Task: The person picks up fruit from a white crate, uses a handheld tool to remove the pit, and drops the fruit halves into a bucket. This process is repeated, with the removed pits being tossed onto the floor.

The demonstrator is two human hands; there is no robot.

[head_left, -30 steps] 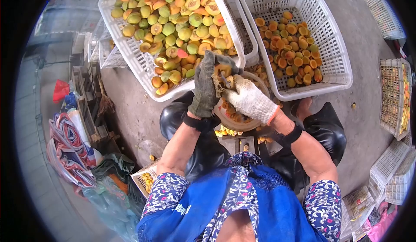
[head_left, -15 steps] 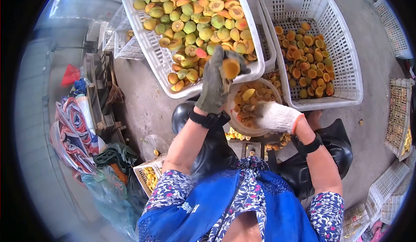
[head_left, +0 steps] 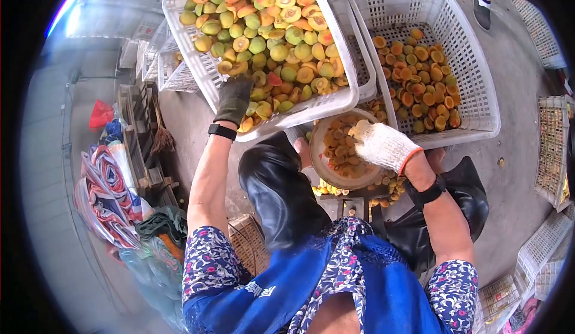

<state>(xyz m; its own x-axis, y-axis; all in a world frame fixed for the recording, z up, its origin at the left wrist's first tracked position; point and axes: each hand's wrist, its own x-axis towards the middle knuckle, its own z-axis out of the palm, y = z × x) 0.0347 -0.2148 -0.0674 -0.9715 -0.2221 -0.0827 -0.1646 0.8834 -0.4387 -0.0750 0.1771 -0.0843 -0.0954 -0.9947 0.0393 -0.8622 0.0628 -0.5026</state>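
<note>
My left hand (head_left: 234,99), in a dark grey-green glove, reaches into the near left side of a white crate (head_left: 261,131) heaped with halved orange and green stone fruit (head_left: 278,52). Its fingers are among the fruit, and their grip is hidden. My right hand (head_left: 384,146), in a white knitted glove, hovers at the right side of a round basin (head_left: 326,175). Its fingers are curled together; what they hold, if anything, I cannot make out. Inside the basin lie brownish-orange fruit pieces (head_left: 340,148).
A second white crate (head_left: 479,82), right of the first, holds hollowed orange fruit halves (head_left: 422,88). Wooden pallets (head_left: 141,136), a broom (head_left: 162,136) and striped sheeting (head_left: 102,190) are on the left. Crates (head_left: 551,154) line the right. Another person's foot (head_left: 481,12) shows at the top right.
My left hand has moved left and down from beside the basin, where it held a fruit half, to the crate's fruit. My right hand has risen slightly. A person's foot has appeared.
</note>
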